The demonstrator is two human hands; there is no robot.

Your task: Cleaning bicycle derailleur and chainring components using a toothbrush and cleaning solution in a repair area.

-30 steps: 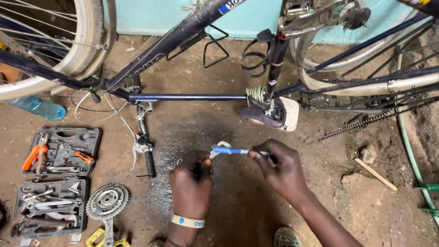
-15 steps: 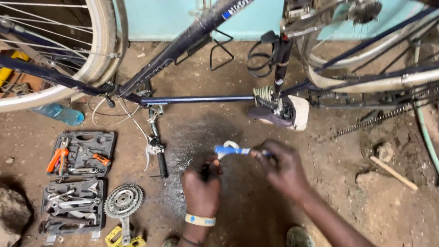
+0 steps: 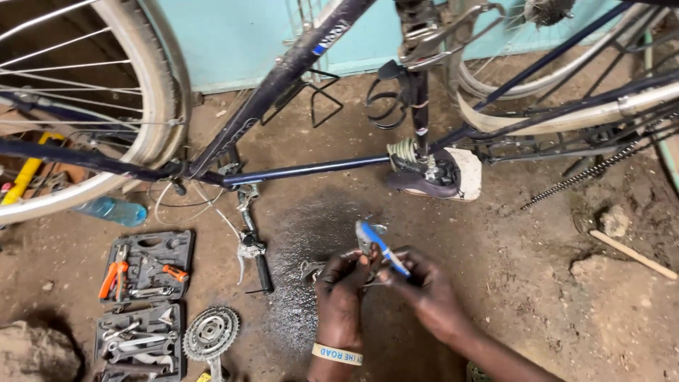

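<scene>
A blue-handled tool (image 3: 380, 246) is pinched in the right hand (image 3: 424, 293), its tip against a small metal part (image 3: 311, 269) gripped by the closed left hand (image 3: 339, 297); the part is mostly hidden. Both hover over the oil-darkened dirt floor (image 3: 537, 283) below an upturned bicycle (image 3: 297, 64), cut off above. An open tool case (image 3: 145, 265) and chainring (image 3: 211, 332) lie left.

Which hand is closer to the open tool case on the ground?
Left. The left hand works near the middle, on the side toward the tool case at far left; the right hand, holding the blue-handled tool, is farther right.
</scene>
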